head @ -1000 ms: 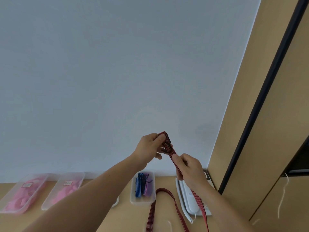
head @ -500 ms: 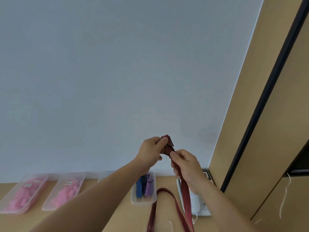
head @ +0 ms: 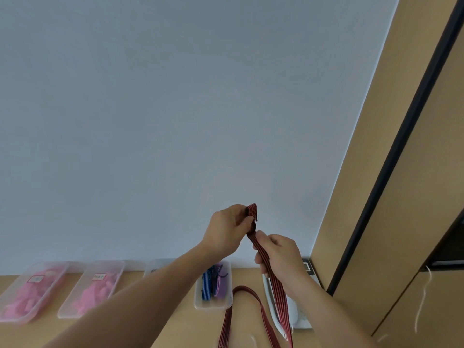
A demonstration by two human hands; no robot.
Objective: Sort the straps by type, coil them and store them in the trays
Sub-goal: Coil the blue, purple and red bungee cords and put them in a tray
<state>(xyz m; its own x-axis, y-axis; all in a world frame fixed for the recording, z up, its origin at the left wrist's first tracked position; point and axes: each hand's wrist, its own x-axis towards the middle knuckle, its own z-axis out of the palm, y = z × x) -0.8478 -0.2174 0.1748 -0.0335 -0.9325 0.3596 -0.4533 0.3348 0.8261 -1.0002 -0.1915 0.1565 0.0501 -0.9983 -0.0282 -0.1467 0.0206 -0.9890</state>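
Both hands are raised in front of a pale wall (head: pixel 175 121), above the far edge of a tan table (head: pixel 155 325). The left hand (head: pixel 226 229) pinches the folded top end of a red strap (head: pixel 278 291) with dark stripes between thumb and fingers. A short fold of the strap stands above the fingertips. The right hand (head: pixel 278 257) sits just below and to the right, its fingers curled round the same strap. The two hands are nearly touching.

From the right hand the strap hangs down in front of a white device (head: pixel 293 315) lying at the right end of the table and leaves the bottom edge of the view. A second length of it rises from the bottom edge in a loop just beside a clear tray (head: pixel 213 305).

That tray holds a blue striped strap (head: pixel 206 285) and a purple strap (head: pixel 221 287) side by side. The left forearm crosses in front of its upper left corner. The forearm also hides most of another clear tray (head: pixel 153 266) to the left, whose contents cannot be told.

Further left stand two clear trays, the nearer (head: pixel 67 314) and the farther (head: pixel 30 320), each with a small label and pink contents too blurred to identify.

A wooden cabinet (head: pixel 401 222) with a dark vertical strip fills the right side. A white string (head: pixel 423 297) hangs against it.
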